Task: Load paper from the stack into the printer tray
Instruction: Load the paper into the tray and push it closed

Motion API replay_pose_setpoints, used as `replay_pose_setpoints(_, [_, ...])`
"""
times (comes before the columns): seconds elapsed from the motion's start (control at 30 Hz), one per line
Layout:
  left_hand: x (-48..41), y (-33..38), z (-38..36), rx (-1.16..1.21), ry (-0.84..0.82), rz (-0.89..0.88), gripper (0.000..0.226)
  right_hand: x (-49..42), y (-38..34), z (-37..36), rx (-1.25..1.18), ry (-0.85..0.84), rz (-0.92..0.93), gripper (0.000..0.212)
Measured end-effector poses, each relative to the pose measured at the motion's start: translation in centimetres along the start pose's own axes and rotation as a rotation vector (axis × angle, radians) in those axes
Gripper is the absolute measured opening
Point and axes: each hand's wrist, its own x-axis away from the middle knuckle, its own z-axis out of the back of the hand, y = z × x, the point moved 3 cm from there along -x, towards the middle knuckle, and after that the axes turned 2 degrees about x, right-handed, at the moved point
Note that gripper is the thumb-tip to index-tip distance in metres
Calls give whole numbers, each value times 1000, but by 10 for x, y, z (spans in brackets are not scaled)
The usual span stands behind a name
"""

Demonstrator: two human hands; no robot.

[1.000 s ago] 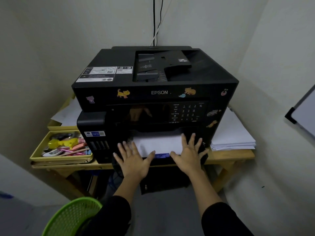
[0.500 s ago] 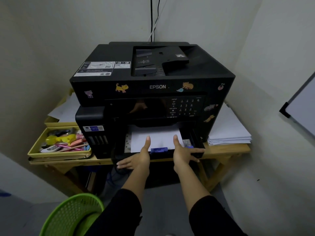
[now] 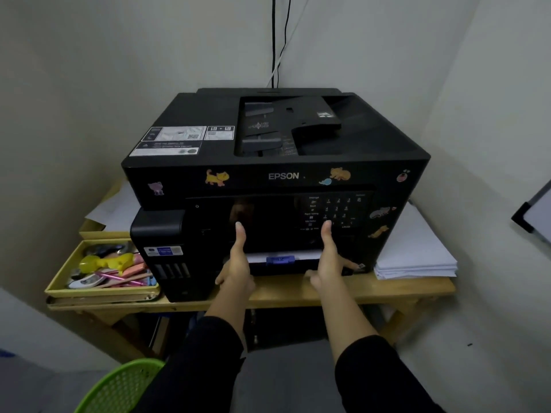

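Note:
A black Epson printer (image 3: 277,177) stands on a wooden table (image 3: 283,292). Its paper tray (image 3: 280,266) sits nearly fully inside the printer, with only a thin strip of white paper (image 3: 304,255) and a blue tab showing. My left hand (image 3: 237,263) grips the tray's left front edge, thumb up against the printer's front. At the tray's right front edge my right hand (image 3: 328,257) holds on the same way. A stack of white paper (image 3: 417,251) lies on the table to the right of the printer.
A yellow tray (image 3: 101,290) of pens and small items sits left of the printer, with loose sheets (image 3: 116,210) behind it. A green basket (image 3: 119,389) is at the lower left. A whiteboard (image 3: 536,210) hangs on the right wall. Cables (image 3: 275,40) run up behind the printer.
Both hands went from lying flat on the paper to gripping the tray's front. The tray has slid into the printer, hiding most of the paper.

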Motion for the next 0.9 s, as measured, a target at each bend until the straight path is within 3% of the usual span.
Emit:
replay_pose_setpoints(0.13, [3, 4, -11, 30, 105, 5, 138, -4, -7, -11, -66, 42, -40, 148])
replay_pose_setpoints(0.27, [1, 3, -15, 72, 177, 41, 154, -6, -8, -16, -59, 66, -55, 150])
replay_pose_setpoints(0.47, [1, 3, -16, 94, 185, 67, 164, -2, -8, -21, -34, 52, -45, 173])
replay_pose_setpoints(0.63, [1, 1, -16, 133, 196, 65, 164, -2, -6, -19, -47, 51, -39, 160])
replay_pose_setpoints(0.77, [5, -1, -16, 148, 258, 59, 163, 0, -5, -18, -59, 21, -22, 170])
replay_pose_setpoints(0.9, [8, -1, -15, 193, 284, 38, 162, -2, -4, -14, -72, 26, -2, 156])
